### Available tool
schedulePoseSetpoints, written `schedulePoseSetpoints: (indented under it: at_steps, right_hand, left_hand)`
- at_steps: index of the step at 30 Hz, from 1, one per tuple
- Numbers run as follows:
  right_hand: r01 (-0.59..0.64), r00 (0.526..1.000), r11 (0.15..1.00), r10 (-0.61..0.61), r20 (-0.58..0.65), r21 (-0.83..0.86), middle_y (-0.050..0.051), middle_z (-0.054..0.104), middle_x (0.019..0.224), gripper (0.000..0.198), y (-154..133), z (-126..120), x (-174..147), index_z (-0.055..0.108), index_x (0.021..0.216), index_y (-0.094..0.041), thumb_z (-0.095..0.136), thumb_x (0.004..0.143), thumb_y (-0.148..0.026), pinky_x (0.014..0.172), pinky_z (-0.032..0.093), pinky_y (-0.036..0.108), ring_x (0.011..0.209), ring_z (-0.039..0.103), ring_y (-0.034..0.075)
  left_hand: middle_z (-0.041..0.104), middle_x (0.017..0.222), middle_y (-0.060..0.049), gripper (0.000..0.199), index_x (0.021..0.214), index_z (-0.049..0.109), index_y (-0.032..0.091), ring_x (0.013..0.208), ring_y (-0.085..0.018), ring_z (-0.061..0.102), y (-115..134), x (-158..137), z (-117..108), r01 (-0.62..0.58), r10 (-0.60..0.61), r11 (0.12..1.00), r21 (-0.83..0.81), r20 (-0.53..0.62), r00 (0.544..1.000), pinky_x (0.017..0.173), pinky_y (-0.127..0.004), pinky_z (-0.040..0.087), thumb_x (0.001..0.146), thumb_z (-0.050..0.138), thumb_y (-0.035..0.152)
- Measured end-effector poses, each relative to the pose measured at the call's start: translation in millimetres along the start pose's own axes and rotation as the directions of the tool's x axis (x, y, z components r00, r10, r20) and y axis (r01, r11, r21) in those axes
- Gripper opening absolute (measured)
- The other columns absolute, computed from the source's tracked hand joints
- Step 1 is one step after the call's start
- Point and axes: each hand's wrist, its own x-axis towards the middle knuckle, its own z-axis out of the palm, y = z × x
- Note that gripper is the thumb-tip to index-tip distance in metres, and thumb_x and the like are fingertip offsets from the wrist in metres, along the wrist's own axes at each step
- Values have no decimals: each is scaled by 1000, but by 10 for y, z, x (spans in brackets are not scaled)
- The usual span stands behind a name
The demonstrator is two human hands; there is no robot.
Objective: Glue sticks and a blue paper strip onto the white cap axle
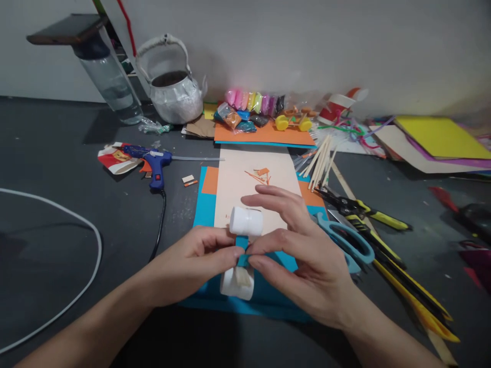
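Observation:
Over the sheets in front of me I hold a small handmade piece. It has a white cylinder (246,221) at the far end, another white cylinder (232,284) at the near end and a blue strip (241,241) between them. A flat pale stick end (242,276) shows against the near cylinder. My left hand (205,251) grips the middle from the left, thumb on the blue strip. From the right, my right hand (303,250) pinches the strip between thumb and index finger, its other fingers raised. The fingertips partly cover the strip.
Pale paper (253,163) with orange scraps lies on blue sheets. Scissors (345,240), pliers (360,208) and wooden sticks (320,161) are on the right. A glue gun (153,162) lies left, its black cord near my left wrist. A kettle (174,97) and bottle (111,84) stand behind.

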Motion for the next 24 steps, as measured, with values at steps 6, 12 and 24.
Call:
schedulePoseSetpoints:
  at_steps: [6,12,24]
  right_hand:
    - [63,997,983,-70,-37,-174,11,57,133,3,22,33,2,65,85,-18,66,86,-14,112,36,45,136,42,27]
    - [82,994,971,-96,-51,-225,12,60,128,5,27,46,-6,62,84,-16,66,85,-13,110,39,44,133,45,27]
    - [-70,977,992,46,-210,-107,8,59,129,20,92,-13,-8,62,107,-22,58,90,-12,100,46,34,123,55,20]
  left_hand:
    - [58,75,2,25,78,69,16,73,-11,47,0,-15,-22,21,-21,999,39,0,1000,68,-19,39,93,53,28]
    - [58,80,1,30,77,65,16,76,-11,46,-45,-16,-67,29,-28,999,24,-11,1000,70,-20,39,93,56,40]
    - [71,79,-4,31,85,76,15,75,-15,62,105,28,5,59,-70,995,-86,-134,989,74,-26,47,82,66,44]
